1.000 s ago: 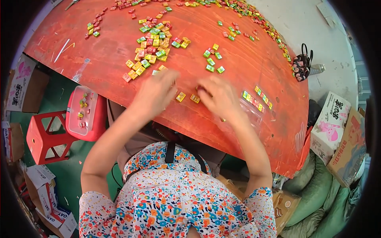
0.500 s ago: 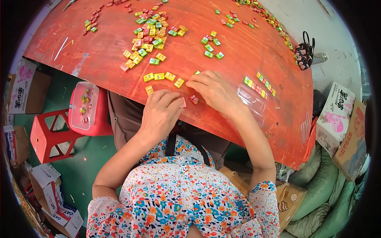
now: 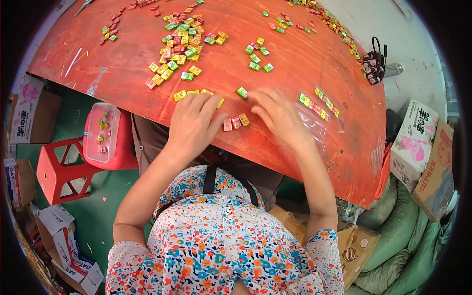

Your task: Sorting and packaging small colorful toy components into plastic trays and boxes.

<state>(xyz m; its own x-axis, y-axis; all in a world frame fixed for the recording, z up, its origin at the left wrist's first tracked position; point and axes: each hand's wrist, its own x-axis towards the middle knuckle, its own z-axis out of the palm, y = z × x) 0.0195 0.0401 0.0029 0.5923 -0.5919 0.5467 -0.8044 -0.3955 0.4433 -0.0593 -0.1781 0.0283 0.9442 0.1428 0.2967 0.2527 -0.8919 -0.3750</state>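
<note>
Three small candy-like boxes lie side by side before me: a pink box (image 3: 227, 125), a red box (image 3: 236, 122) and an orange-yellow box (image 3: 244, 119). To their left, my left hand (image 3: 191, 123) reaches over a few yellow boxes (image 3: 180, 95), partly hiding them; its thumb is apart from the fingers and I see nothing held. My right hand (image 3: 276, 115) hovers to the right of the three, fingers spread and nothing in them. Just beyond its fingertips sits a green box (image 3: 242, 92). Clear plastic trays (image 3: 312, 125) lie right of that hand, with rows of coloured boxes (image 3: 314, 107) by them.
A heap of mixed boxes (image 3: 182, 42) covers the far left of the red table (image 3: 132, 73). More green boxes (image 3: 254, 66) lie scattered beyond my hands. A plastic tub (image 3: 102, 142) rests on red stools at left. Cartons (image 3: 415, 142) stand at right.
The red and orange-yellow boxes now stand in line with the pink one. My left hand has let go of the pink box and moved left; my right hand has shifted right, away from the green box.
</note>
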